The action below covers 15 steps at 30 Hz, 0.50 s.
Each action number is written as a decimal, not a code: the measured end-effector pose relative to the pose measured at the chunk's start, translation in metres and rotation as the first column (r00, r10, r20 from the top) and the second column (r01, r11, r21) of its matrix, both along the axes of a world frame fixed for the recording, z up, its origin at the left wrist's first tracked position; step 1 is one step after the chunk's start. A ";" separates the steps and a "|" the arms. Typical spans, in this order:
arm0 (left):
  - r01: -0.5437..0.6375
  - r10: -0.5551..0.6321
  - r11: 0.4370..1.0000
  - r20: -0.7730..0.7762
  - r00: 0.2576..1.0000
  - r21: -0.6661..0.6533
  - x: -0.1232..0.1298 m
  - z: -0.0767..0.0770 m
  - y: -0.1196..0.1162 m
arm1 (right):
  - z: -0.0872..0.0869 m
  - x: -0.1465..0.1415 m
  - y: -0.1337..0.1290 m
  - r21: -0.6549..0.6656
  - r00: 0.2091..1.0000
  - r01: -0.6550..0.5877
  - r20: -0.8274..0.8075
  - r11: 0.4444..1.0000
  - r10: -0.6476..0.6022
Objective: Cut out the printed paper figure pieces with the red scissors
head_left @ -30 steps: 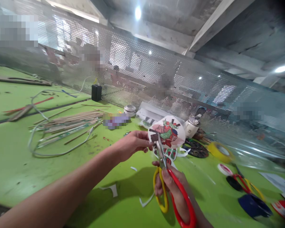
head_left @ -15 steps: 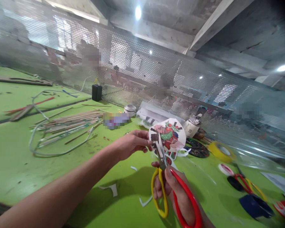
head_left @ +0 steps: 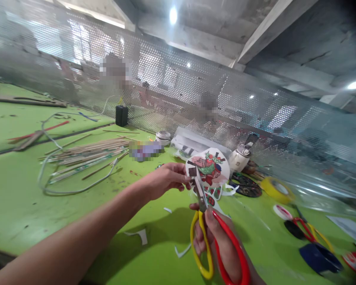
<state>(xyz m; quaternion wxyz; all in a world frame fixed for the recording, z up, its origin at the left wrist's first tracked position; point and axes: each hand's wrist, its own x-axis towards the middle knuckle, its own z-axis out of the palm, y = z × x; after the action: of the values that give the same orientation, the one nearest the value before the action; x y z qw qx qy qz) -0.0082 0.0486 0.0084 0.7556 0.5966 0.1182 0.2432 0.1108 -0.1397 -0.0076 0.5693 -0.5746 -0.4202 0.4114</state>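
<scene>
My left hand (head_left: 171,177) pinches the left edge of a white paper cutout (head_left: 212,168) printed with a red, green and pink figure. In my right hand (head_left: 224,237) is a pair of scissors (head_left: 202,204) with one yellow and one red handle. Their blades point up and overlap the cutout's lower left part, close to my left fingertips. Part of the printed paper hangs below the blades, and a curled white strip (head_left: 231,190) sticks out at its right. Paper scraps (head_left: 142,236) lie on the green table (head_left: 157,261) under my hands.
Thin wooden sticks (head_left: 89,154) and a looped cable (head_left: 40,174) lie at left, near a black box (head_left: 121,115). At right are yellow tape (head_left: 275,190), a second pair of scissors (head_left: 307,229) and a dark blue roll (head_left: 320,257). A perforated screen (head_left: 172,91) stands behind.
The scissor handles have spread slightly, the yellow one shifting right and down. The cutout's right side has turned a little inward. My left hand keeps nearly the same place.
</scene>
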 end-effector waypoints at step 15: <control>-0.006 0.006 0.998 -0.002 1.000 -0.069 0.001 -0.001 -0.003 | -0.001 0.006 0.010 -0.020 0.988 -0.083 -0.132 0.996 0.080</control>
<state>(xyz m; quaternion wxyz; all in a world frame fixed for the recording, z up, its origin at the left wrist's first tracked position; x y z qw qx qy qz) -0.0068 0.0454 0.0069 0.7748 0.5701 0.1289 0.2408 0.1167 -0.1294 -0.0087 0.5709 -0.5359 -0.3996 0.4767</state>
